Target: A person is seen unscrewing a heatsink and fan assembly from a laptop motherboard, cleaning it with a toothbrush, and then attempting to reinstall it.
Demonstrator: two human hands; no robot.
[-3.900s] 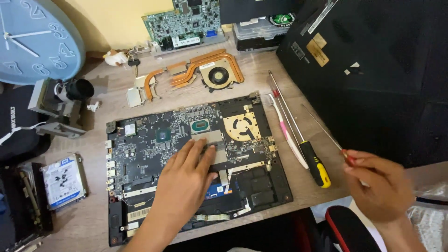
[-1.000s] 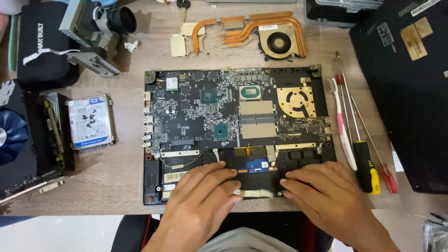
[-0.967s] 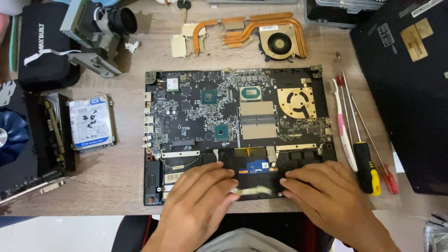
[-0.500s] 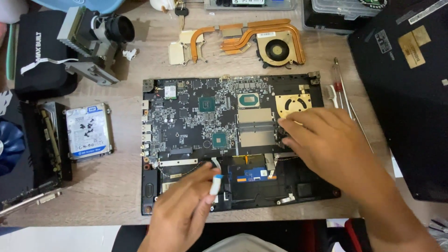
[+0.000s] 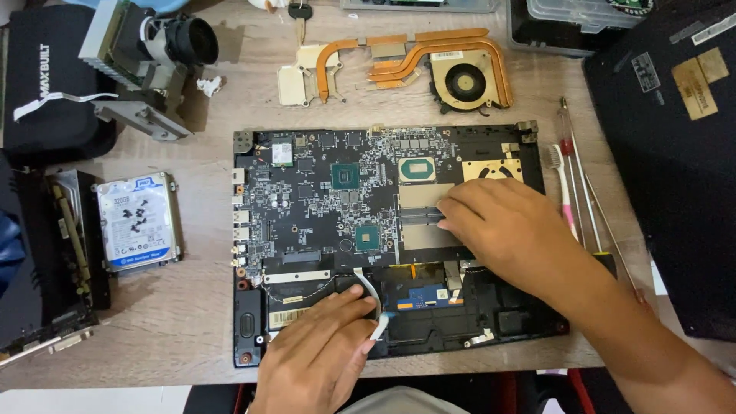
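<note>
An opened laptop base (image 5: pixel 253 337) lies in front of me on the wooden table, its dark motherboard (image 5: pixel 322 207) bare. My left hand (image 5: pixel 322 353) rests on the lower left part and pinches a white flat ribbon cable (image 5: pixel 373 303) that curves up off the board. My right hand (image 5: pixel 506 230) lies flat on the right side, fingertips touching the silver memory area (image 5: pixel 418 199) near the centre. A small blue board (image 5: pixel 422 297) sits between the two hands.
A copper heat pipe with fan (image 5: pixel 437 65) lies behind the laptop. A hard drive (image 5: pixel 138 222) and a graphics card (image 5: pixel 54 268) sit to the left, a camera part (image 5: pixel 153 54) at back left. Screwdrivers and a toothbrush (image 5: pixel 567 192) lie right, beside a black laptop lid (image 5: pixel 675 153).
Both hands were pressing the lower edge of the base. Then my left hand lifted the white ribbon cable and my right hand moved up onto the board's right side.
</note>
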